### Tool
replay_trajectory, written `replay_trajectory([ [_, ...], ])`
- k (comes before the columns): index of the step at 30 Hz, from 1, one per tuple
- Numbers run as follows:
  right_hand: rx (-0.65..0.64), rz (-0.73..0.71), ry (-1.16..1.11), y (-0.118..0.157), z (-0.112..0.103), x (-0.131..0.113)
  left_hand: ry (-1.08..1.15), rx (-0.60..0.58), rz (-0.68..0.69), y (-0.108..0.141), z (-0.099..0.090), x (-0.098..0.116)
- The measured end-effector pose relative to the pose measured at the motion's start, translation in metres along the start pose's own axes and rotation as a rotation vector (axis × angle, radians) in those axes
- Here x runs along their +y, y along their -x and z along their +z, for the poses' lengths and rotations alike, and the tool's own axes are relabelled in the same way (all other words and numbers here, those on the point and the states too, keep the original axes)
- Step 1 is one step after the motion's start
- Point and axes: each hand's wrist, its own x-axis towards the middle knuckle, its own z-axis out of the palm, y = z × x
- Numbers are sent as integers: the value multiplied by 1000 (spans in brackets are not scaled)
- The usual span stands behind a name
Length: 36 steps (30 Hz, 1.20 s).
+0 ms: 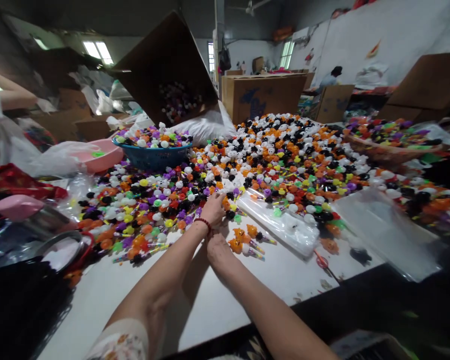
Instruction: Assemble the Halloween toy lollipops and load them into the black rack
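My left hand, with a dark red bead bracelet at the wrist, reaches to the near edge of a big pile of small toys. Its fingers are stretched out and apart, touching white and orange toys. Just below it, my right hand is curled closed; the fingers point away from me, so what they hold is hidden. Right beside that hand lies a small group of orange pumpkin-headed sticks with striped, multicoloured shafts. A stack of clear plastic bags lies to the right of both hands.
A blue basin of toys stands at the left back, below a tipped cardboard box. Scissors with red handles and another clear bag lie to the right. A person sits far back; another person's arm shows at left.
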Motion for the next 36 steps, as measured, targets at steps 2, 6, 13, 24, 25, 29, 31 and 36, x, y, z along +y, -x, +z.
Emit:
replay_trajectory([
  [2,-28,32,28,22,-14,-2,1,-30,-21,-12,7,-3],
  [6,-3,122,-126,58,-43,-5,46,-28,-61,-19,9,-8],
  [13,41,378,-524,82,-92,4,311,76,-184,32,-15,-9],
  [24,103,223,-492,77,-118,-16,1164,75,-609,135,-17,22],
  [25,99,210,-468,78,-119,-18,1187,72,-603,138,-15,24],
  [29,108,189,-405,83,-119,-20,1254,50,-547,147,-4,32],
  [31,112,181,-387,85,-119,-19,1275,34,-530,150,1,36],
  [36,126,103,-379,89,-122,-14,1278,-16,-533,155,8,41],
])
